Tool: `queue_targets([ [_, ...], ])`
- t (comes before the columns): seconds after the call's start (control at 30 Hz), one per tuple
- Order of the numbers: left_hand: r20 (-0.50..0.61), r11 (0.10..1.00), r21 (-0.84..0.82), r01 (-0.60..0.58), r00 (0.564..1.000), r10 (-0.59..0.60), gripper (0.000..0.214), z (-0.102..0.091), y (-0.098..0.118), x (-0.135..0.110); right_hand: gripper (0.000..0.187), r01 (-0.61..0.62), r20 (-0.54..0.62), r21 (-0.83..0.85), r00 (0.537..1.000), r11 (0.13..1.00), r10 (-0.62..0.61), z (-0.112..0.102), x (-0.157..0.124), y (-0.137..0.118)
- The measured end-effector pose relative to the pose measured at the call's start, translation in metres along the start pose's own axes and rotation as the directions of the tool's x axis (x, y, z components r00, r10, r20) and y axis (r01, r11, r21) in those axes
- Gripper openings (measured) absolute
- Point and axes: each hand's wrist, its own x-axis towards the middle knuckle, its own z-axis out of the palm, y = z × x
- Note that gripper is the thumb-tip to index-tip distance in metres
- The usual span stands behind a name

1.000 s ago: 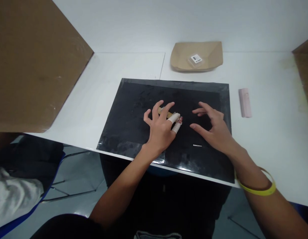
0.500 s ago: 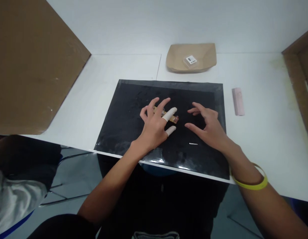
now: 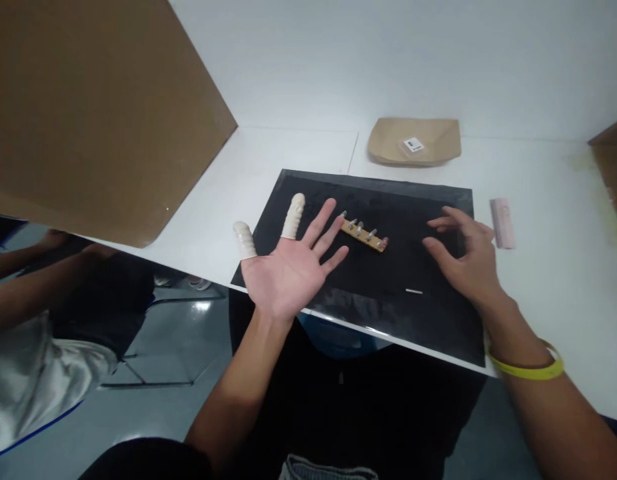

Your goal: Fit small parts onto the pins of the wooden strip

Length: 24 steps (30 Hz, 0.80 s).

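My left hand [image 3: 288,270] is turned palm up with its fingers spread, and nothing lies in it. White finger cots [image 3: 295,217] cover its thumb and index finger. Just beyond its fingertips, a narrow wooden strip [image 3: 364,235] carries several small, shiny nail-tip-like pieces [image 3: 360,229] standing in a row. My right hand [image 3: 463,257] hovers over the right side of the black mat [image 3: 378,303], thumb and fingers apart, holding nothing. Left of it and nearer me, a thin silvery rod [image 3: 414,291] lies on the mat.
A brown paper tray [image 3: 378,150] at the back holds a small clear box with a white label [image 3: 413,145]. A pink block [image 3: 503,223] lies right of the mat. Cardboard panels [image 3: 98,113] stand at both sides. Another person's arms [image 3: 43,273] show at the far left.
My left hand has moved off the wooden strip and turned from palm down to palm up, uncovering the row of pieces. The whole view has shifted; my right hand keeps its open pose.
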Motion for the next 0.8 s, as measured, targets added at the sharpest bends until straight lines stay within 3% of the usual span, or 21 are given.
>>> queue_targets([
  [0.1, 0.015, 0.988, 0.151, -0.024, 1.000, 0.022, 0.097, 0.007, 0.009, -0.014, 0.056, -0.003, -0.142, 0.066, 0.990, 0.998, 0.012, -0.002, -0.005, -0.032],
  [0.17, 0.043, 0.974, 0.224, -0.035, 0.999, 0.026, 0.098, 0.011, 0.014, -0.023, 0.055, 0.019, -0.211, 0.176, 0.977, 0.984, 0.019, -0.003, -0.015, -0.072],
  [0.23, 0.108, 0.964, 0.261, -0.052, 0.994, 0.025, 0.097, 0.015, 0.020, -0.031, 0.054, 0.066, -0.201, 0.232, 0.979, 0.970, -0.019, -0.003, -0.029, -0.119],
  [0.37, 0.148, 0.935, 0.329, -0.131, 0.985, 0.086, 0.091, 0.022, 0.029, -0.045, 0.044, 0.114, -0.373, 0.208, 0.927, 0.971, -0.029, 0.003, -0.055, -0.201],
  [0.5, 0.147, 0.903, 0.381, -0.196, 0.978, 0.150, 0.076, 0.031, 0.028, -0.053, 0.038, 0.080, -0.447, 0.105, 0.894, 0.991, -0.025, 0.017, -0.067, -0.249],
  [0.6, 0.150, 0.913, 0.375, -0.159, 0.983, 0.109, 0.081, 0.041, 0.018, -0.059, 0.038, 0.105, -0.434, 0.024, 0.897, 0.994, -0.084, 0.028, -0.056, -0.254],
  [0.7, 0.124, 0.912, 0.375, -0.164, 0.984, 0.126, 0.080, 0.048, 0.006, -0.066, 0.036, 0.055, -0.387, -0.131, 0.917, 0.990, -0.102, 0.027, -0.023, -0.223],
  [0.77, 0.137, 0.933, 0.307, -0.188, 0.979, 0.153, 0.078, 0.048, -0.001, -0.067, 0.031, -0.237, -0.555, -0.161, 0.825, 0.958, 0.111, 0.020, -0.005, -0.199],
  [0.8, 0.132, 0.948, 0.259, -0.186, 0.979, 0.156, 0.079, 0.046, -0.004, -0.065, 0.032, -0.340, -0.581, -0.106, 0.784, 0.934, 0.219, 0.017, -0.001, -0.192],
])
